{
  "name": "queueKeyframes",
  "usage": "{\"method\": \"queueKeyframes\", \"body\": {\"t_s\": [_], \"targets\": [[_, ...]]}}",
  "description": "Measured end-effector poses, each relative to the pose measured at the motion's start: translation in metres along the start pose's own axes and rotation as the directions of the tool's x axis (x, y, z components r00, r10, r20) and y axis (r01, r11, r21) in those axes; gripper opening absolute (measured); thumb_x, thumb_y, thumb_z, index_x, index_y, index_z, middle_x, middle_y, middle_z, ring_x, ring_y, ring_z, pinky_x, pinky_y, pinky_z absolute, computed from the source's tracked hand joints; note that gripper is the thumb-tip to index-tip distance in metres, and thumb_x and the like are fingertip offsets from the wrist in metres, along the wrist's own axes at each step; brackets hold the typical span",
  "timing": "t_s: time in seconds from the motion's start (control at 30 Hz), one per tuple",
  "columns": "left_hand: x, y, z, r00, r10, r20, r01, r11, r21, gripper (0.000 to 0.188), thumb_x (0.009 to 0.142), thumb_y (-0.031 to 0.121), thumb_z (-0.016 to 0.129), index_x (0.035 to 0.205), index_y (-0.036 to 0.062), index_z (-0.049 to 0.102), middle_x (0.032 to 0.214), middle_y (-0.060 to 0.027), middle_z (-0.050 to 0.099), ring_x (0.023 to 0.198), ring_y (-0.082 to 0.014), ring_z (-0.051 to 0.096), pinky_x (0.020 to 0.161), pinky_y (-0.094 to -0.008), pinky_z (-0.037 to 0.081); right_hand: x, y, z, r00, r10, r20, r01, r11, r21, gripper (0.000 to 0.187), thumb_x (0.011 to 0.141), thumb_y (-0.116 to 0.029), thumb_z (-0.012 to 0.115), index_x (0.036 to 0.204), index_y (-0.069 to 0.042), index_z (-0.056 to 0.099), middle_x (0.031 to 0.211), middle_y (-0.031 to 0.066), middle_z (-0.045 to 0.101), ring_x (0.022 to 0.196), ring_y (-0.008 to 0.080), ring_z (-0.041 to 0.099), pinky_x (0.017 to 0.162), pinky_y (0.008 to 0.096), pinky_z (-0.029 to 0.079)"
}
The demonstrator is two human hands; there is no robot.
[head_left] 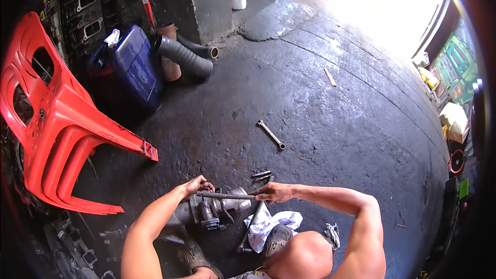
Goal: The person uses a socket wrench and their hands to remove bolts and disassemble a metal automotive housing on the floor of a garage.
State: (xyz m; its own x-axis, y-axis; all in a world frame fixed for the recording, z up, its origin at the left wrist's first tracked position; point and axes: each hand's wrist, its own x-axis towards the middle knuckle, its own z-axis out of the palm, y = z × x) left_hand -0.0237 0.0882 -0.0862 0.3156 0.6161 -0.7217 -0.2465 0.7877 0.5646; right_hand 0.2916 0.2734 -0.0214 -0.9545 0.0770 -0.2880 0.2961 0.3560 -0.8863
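Observation:
A long dark metal bar (227, 196) lies across the top of a grey metal machine part (209, 212) with a round housing, on the floor in front of me. My right hand (275, 192) is wrapped round the bar's right end. At its other end my left hand (199, 186) is closed, fingers curled against the bar; what is under them is partly hidden. Beside the part, a second long-handled tool (250, 226) slants over the floor next to a crumpled white cloth (266, 222). Small dark metal pieces (262, 174) lie just beyond my right hand.
A combination wrench (271, 135) lies on the dark floor ahead. To the left are a red plastic chair (62, 124) tipped over, a blue jerrycan (129, 70) and a black ribbed hose (183, 57). A flat strip (330, 77) lies farther off; a white bag (454, 122) is at the right.

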Motion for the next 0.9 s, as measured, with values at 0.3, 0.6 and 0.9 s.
{"method": "queueKeyframes", "body": {"t_s": [0.3,0.6,0.9], "targets": [[-0.006,-0.002,-0.011,0.977,0.208,-0.046,-0.207,0.978,0.027,0.038,0.089,0.026,0.033,0.088,0.0032,0.063,0.102,-0.0115,0.064,0.101,-0.0199,0.055,0.098,-0.0341,0.036,-0.005,-0.057,-0.014,0.938,0.292,0.185,-0.308,0.95,0.059,0.047,0.096,-0.037,0.048,0.134,-0.009,0.047,0.073,0.0048,0.058,0.069,0.0151,0.056,0.067,0.0328,0.047],[0.0,0.005,0.003,0.99,0.135,-0.043,-0.129,0.985,0.115,0.036,0.091,0.023,0.025,0.077,0.0076,0.053,0.101,-0.0093,0.063,0.099,-0.0171,0.053,0.097,-0.0319,0.035,-0.019,-0.019,-0.012,0.926,0.371,-0.071,-0.32,0.87,0.376,0.044,0.095,-0.038,0.049,0.127,-0.008,0.054,0.08,0.0078,0.063,0.074,0.0193,0.058,0.068,0.0327,0.048],[0.003,-0.009,-0.012,0.969,0.243,-0.043,-0.234,0.958,0.164,0.041,0.092,0.026,0.023,0.087,0.0042,0.057,0.104,-0.0087,0.063,0.096,-0.0179,0.055,0.094,-0.0322,0.037,-0.026,-0.045,-0.009,0.944,0.322,-0.074,-0.306,0.936,0.173,0.041,0.095,-0.032,0.05,0.125,-0.005,0.055,0.101,0.0161,0.068,0.076,0.0246,0.065,0.07,0.04,0.051]]}}
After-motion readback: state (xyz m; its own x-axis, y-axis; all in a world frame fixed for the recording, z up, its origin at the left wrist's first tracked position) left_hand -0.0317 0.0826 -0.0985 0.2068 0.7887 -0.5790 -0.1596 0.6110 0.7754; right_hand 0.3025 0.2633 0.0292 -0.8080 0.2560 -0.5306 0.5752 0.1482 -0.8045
